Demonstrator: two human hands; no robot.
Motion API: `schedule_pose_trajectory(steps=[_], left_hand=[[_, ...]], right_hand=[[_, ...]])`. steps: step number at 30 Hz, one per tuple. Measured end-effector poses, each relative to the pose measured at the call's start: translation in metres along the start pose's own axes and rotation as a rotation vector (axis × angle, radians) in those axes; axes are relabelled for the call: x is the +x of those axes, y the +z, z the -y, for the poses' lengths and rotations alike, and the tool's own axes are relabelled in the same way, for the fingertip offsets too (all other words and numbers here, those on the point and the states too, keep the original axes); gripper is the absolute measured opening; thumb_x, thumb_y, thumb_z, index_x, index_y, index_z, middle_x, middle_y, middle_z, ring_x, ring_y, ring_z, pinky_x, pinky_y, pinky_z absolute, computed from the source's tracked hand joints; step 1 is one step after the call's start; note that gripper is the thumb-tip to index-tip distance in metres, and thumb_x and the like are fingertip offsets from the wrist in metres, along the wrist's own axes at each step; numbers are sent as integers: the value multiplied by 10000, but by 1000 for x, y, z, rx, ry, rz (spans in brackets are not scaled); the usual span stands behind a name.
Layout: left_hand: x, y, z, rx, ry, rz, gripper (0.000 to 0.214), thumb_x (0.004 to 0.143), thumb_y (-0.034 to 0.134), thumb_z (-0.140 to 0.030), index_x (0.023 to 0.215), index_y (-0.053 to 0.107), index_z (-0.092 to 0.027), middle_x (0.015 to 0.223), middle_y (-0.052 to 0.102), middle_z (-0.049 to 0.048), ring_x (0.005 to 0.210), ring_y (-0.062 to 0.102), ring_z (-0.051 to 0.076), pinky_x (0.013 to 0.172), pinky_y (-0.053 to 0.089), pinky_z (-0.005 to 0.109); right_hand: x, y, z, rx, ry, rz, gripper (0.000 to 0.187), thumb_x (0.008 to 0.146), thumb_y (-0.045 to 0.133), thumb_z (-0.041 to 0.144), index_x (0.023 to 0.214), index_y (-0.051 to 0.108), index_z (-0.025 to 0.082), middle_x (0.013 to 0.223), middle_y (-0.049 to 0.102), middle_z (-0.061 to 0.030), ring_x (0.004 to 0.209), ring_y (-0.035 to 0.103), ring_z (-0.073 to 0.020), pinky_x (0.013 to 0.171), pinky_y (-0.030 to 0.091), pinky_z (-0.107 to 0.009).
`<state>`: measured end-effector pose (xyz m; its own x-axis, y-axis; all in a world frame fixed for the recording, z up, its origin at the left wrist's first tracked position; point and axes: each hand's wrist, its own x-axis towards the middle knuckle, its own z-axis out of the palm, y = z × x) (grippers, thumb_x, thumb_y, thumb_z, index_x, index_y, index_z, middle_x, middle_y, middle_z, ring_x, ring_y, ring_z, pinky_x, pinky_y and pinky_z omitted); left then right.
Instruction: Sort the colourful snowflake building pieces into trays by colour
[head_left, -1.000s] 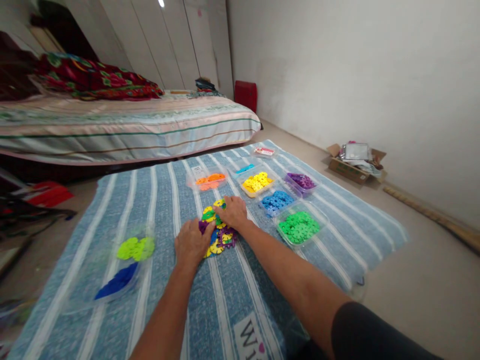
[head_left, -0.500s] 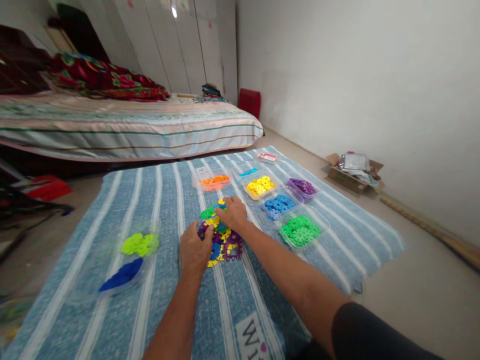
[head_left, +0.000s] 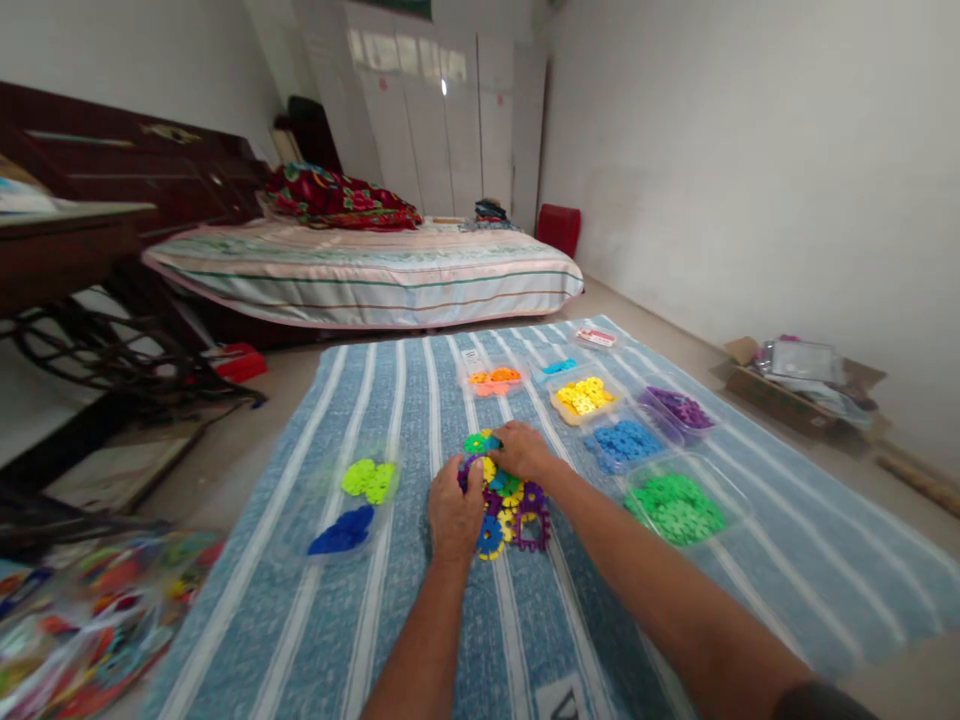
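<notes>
A flat cluster of joined plastic snowflake discs (head_left: 504,497) in yellow, purple, green and blue lies on a blue striped mat (head_left: 420,400). My left hand (head_left: 453,508) grips the cluster's near left edge with curled fingers. My right hand (head_left: 522,452) rests on its far end, fingers closed on the green and blue discs there. Clear trays of sorted discs stand around: lime and dark blue (head_left: 358,498) to the left, green (head_left: 679,506), blue (head_left: 624,444), purple (head_left: 681,408), yellow (head_left: 583,397) and orange (head_left: 493,379) to the right and beyond.
A bed (head_left: 360,275) with a red patterned blanket lies past the mat. A dark table frame (head_left: 82,330) stands at the left. A bag of mixed coloured pieces (head_left: 82,625) sits at the near left. A cardboard box (head_left: 802,390) rests by the right wall.
The view has swung left and up, showing more of the room. Both hands have stayed on the disc cluster, and the left hand has closed in further on its edge.
</notes>
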<state>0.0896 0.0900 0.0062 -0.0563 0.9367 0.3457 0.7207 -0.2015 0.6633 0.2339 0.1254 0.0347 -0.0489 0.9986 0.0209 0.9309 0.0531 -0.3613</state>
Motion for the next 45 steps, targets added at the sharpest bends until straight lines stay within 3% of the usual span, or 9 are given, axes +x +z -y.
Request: schedule_pose_trajectory(steps=[7,11,13,16,18,22,29,37,45], left_hand=[[-6,-4,-2,-99,-50,-4,357,884,411,-409,1058,605,-166,1076,677,119,1036,613,231,929,465,373],[-9,-5,-1,-148,-62,-11,350,895,404,-405,1080,601,-183,1091,677,105,1042,613,219,924,469,367],[-10,-5,-1,-164,-70,-3,354,897,401,-414,1071,606,-183,1080,679,105,1035,616,221,918,471,371],[-11,-7,-3,-188,-80,11,355,898,396,-416,1066,609,-188,1080,677,99,1041,613,223,925,465,374],[-11,-9,-6,-212,-92,21,355,898,393,-416,1067,609,-192,1086,676,92,1044,612,220,931,461,371],[-12,-13,-12,-275,-125,35,376,898,388,-434,1063,617,-185,1077,681,88,1024,618,214,923,466,359],[-12,-14,-13,-444,-170,17,372,890,409,-458,1017,647,-203,1026,705,50,997,634,197,913,483,335],[-4,-5,8,-739,-354,-74,406,864,436,-505,950,643,-166,997,693,93,999,652,217,809,551,351],[-3,-4,9,-603,-342,-54,375,881,397,-481,924,637,-197,955,711,66,915,675,193,783,546,324]], right_hand=[[-25,-1,-3,134,-175,-34,159,849,547,280,875,679,195,930,670,-57,935,592,-176,825,419,-277],[-48,2,-8,240,-229,-112,209,879,477,211,963,668,207,977,677,-41,950,597,-152,841,435,-264],[-61,5,-15,314,-220,-213,259,887,433,201,1023,653,210,1034,670,-49,982,593,-155,868,444,-284],[-80,15,-29,410,-146,-363,252,865,436,243,953,669,207,962,675,-57,922,610,-180,834,480,-320],[-90,23,-37,438,-94,-394,228,835,474,265,916,680,212,956,676,-62,916,618,-194,836,495,-343],[-105,36,-43,521,-64,-444,246,804,534,290,976,691,210,1140,648,-96,1069,593,-213,961,457,-399],[-111,30,-42,701,-81,-460,218,825,522,302,921,695,211,1079,676,-86,1022,629,-199,933,484,-384],[-116,21,-42,626,-89,-553,207,855,490,310,857,682,233,972,690,-78,937,644,-205,877,508,-397],[-119,27,-41,533,-147,-563,184,850,502,305,866,671,236,1007,674,-89,997,615,-222,911,494,-440]])
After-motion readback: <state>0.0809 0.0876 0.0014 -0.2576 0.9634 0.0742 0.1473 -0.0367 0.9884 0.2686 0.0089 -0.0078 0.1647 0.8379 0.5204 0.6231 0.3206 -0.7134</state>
